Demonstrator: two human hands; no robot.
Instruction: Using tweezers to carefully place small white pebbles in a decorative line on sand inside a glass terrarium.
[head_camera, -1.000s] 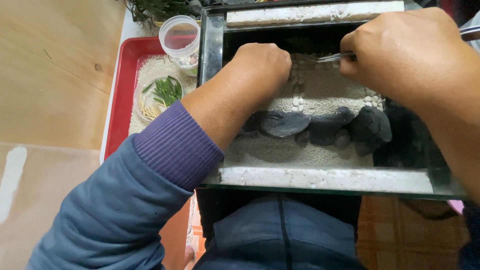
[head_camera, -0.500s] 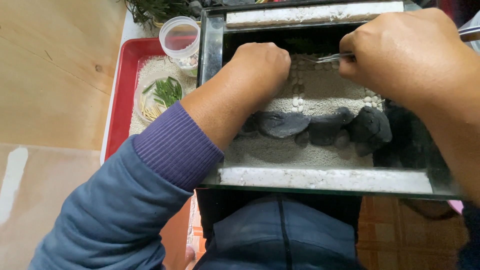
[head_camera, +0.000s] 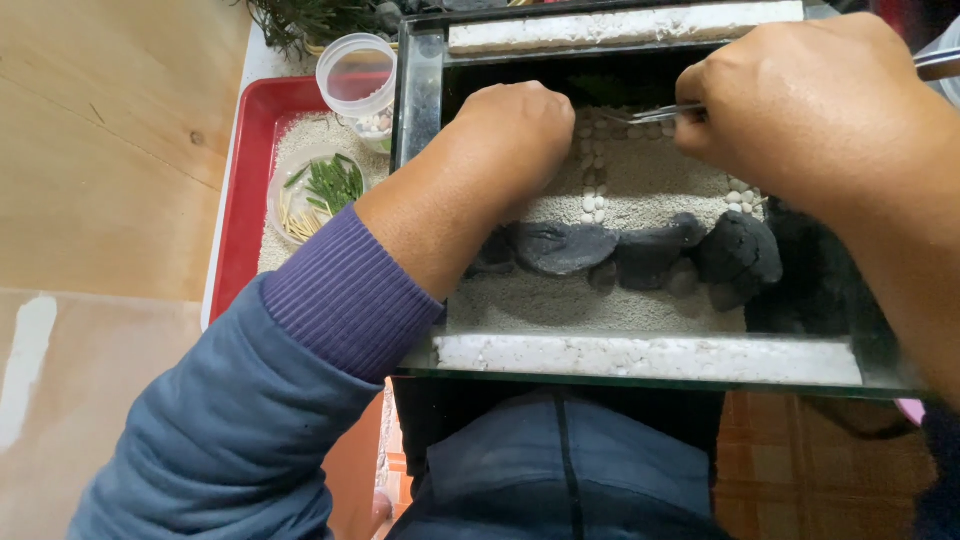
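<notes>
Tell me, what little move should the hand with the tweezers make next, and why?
Probably lower the tweezers a touch to the sand. The right hand holds them just above the line of white pebbles inside the glass tank, while the left hand rests beside that line; whether the tips hold a pebble is unclear.

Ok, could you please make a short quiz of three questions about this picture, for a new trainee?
1. True or false: the right hand holds metal tweezers over the sand.
2. Which colour is the tray beside the glass tank? A) blue B) red C) green
3. Fill in: the dark stones lie in a row across the ____.

Key: 1 true. 2 B. 3 sand.
</notes>
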